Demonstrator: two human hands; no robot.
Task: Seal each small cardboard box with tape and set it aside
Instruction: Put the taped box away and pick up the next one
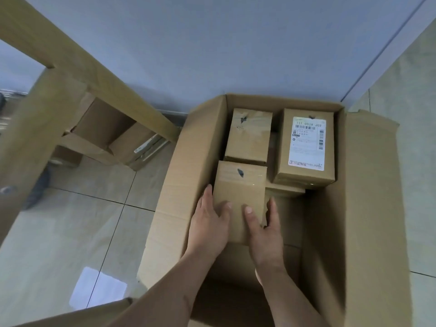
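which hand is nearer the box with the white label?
Right. The right hand grips the small box's side below the labelled box; the left hand holds the far side.

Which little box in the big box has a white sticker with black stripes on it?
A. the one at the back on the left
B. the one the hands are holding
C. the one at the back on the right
C: the white label with barcodes sits on the back right box, while the box in the hands and the back left box show only tape.
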